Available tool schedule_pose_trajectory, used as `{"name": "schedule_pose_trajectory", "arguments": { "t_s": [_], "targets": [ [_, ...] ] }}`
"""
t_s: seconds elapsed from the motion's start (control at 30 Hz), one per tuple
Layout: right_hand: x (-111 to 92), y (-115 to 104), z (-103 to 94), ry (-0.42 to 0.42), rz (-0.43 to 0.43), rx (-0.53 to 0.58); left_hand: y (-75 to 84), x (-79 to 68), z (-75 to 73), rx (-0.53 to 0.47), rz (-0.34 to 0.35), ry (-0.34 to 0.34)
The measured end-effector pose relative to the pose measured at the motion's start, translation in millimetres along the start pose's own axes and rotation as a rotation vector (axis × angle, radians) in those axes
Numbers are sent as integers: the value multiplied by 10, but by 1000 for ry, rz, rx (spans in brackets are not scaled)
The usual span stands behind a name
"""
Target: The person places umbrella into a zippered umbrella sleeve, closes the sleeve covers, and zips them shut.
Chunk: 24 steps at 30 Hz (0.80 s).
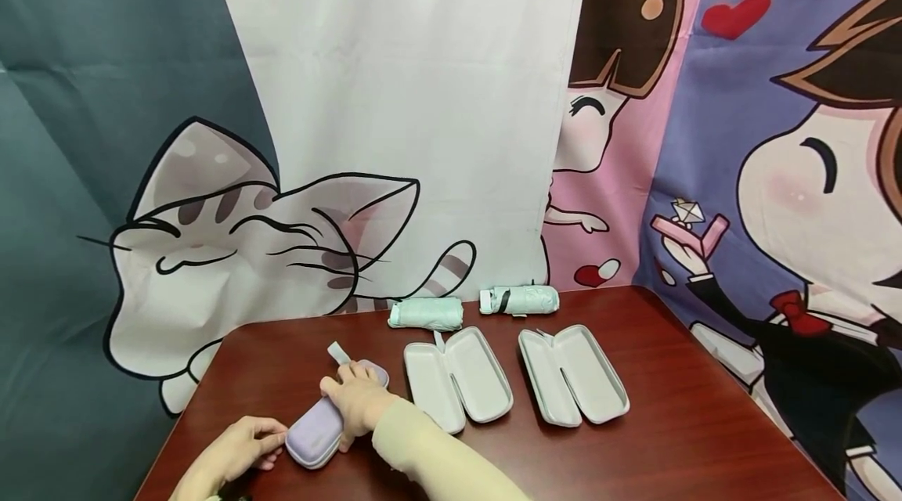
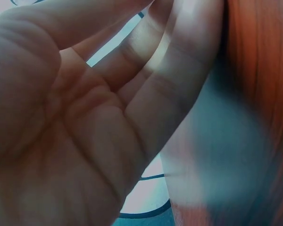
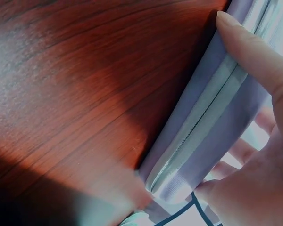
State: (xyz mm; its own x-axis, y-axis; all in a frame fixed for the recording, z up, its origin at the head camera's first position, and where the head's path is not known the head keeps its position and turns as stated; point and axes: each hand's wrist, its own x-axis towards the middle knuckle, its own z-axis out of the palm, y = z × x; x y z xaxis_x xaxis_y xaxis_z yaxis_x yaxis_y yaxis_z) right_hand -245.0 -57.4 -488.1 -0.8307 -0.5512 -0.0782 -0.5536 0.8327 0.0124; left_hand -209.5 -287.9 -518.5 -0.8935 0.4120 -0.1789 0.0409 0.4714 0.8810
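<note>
A closed purple zip case (image 1: 315,432) lies slantwise on the left half of the table, a pale strap loop (image 1: 338,353) at its far end. My right hand (image 1: 359,401) grips it across the middle from above; in the right wrist view the thumb (image 3: 250,52) lies over the zipper (image 3: 198,120) along its side. At the case's near left end is my left hand (image 1: 243,450), thumb and forefinger pinched together against the edge there. Whatever small part they pinch is hidden. The left wrist view shows the palm (image 2: 80,127) and bent fingers, with the fingertips out of frame.
Two pale grey cases stand open, one in the middle (image 1: 481,376) and one further right (image 1: 592,376). Behind them lie two folded mint-green umbrellas, the left umbrella (image 1: 426,314) and the right umbrella (image 1: 524,300). A printed cloth (image 1: 423,94) hangs behind the brown table (image 1: 676,407).
</note>
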Motion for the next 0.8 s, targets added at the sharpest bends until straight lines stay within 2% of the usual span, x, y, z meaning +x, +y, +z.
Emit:
{"name": "schedule_pose_trajectory", "arguments": {
  "t_s": [0.2, 0.8],
  "targets": [
    [-9, -17, 6, 8, 9, 9, -6, -11, -1, 14, -19, 10],
    [-12, -33, 25, 19, 20, 10, -27, -138, 13, 31, 13, 47]
  ]
}}
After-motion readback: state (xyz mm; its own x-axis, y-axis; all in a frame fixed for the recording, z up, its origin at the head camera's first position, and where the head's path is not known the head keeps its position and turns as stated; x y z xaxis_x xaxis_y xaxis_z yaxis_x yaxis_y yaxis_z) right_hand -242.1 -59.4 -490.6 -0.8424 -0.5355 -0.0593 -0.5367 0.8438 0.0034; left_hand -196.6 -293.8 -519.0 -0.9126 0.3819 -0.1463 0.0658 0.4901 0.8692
